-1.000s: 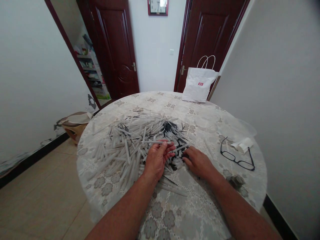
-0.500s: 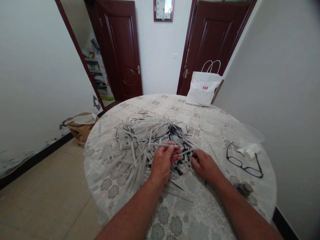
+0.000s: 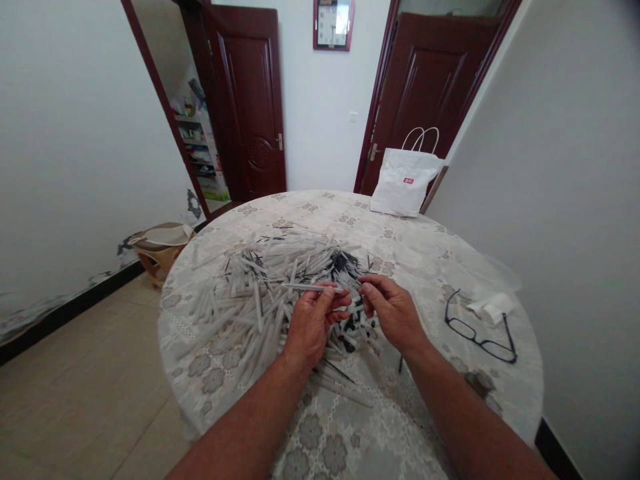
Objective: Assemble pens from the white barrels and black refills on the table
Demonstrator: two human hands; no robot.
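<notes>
A big heap of white pen barrels (image 3: pixel 250 300) mixed with thin black refills (image 3: pixel 343 263) covers the middle of a round table (image 3: pixel 400 413) with a flowered cloth. My left hand (image 3: pixel 313 323) pinches one white pen barrel (image 3: pixel 305 287), held level above the heap. My right hand (image 3: pixel 393 310) is raised just right of it, fingertips closed on a small thin part that I cannot make out, close to the barrel's right end.
Black glasses (image 3: pixel 477 330) and a crumpled white tissue (image 3: pixel 493 308) lie at the table's right. A white paper bag (image 3: pixel 407 183) stands at the far edge by a dark door. A low stool (image 3: pixel 160 250) sits on the floor at left.
My right hand has lifted off the heap and come up left toward the end of the barrel in my left hand. The left hand has kept its hold.
</notes>
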